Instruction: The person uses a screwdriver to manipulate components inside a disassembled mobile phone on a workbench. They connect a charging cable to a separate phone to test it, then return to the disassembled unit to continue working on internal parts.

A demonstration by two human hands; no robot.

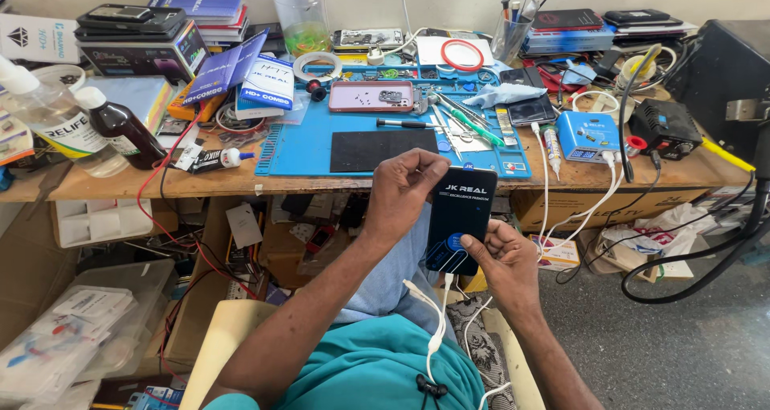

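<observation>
Black phone package, at frame centre, was pinched at its top by left hand fingers, right hand fingers gripping below; a loose grip risked dropping it.

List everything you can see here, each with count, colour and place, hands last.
Slim packet: one, black with blue print, held in front of the bench edge.
Work mat: one, blue, bench centre.
Pad: one, black, on the mat.
Phone shell: one, pink, back of mat.
Bottle: one, dark brown with white cap, bench left.
Clear bottle: one, far left.
Small unit: one, blue, bench right.
Ring: one, red, back centre.
Cables: white, over lap.
Left hand: pinching the packet's top left corner.
Right hand: holding the packet's lower right.
</observation>
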